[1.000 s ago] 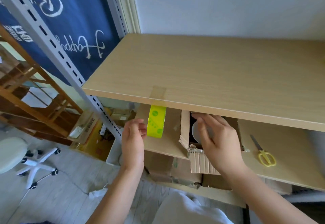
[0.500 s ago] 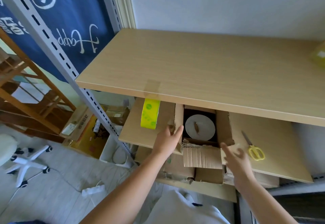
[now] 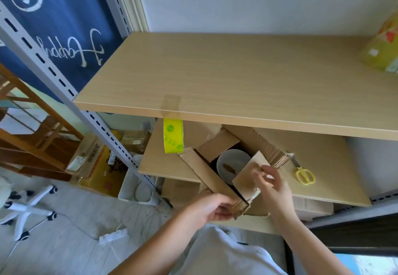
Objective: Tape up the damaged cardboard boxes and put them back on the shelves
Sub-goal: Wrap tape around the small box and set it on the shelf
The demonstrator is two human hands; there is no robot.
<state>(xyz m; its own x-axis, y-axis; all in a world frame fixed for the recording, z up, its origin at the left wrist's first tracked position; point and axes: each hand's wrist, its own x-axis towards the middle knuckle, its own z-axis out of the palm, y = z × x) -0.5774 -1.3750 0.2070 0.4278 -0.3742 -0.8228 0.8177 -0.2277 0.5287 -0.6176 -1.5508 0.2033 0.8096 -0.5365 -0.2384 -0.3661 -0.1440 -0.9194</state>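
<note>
A torn cardboard box [image 3: 206, 169] with its flaps open sits turned at an angle on the middle shelf [image 3: 336, 179], its near corner over the shelf's front edge. Inside it lies a grey round plate [image 3: 231, 162]. My left hand [image 3: 212, 206] grips the box's near corner from below. My right hand [image 3: 272, 185] pinches a flap [image 3: 247, 171] above the plate. A yellow-green roll of tape [image 3: 173, 136] hangs from a strip stuck on the upper shelf's front edge [image 3: 237, 119].
Yellow scissors [image 3: 303, 172] lie on the middle shelf to the right of the box. A yellow package [image 3: 382, 48] sits at the far right of the upper shelf. More boxes [image 3: 181, 188] stand on the shelf below. A grey upright [image 3: 64, 85] and a white chair base [image 3: 28, 208] are at left.
The box has been pulled forward and rotated on the shelf. My left hand moved from the left flap to the near corner, and my right hand rose to pinch a flap.
</note>
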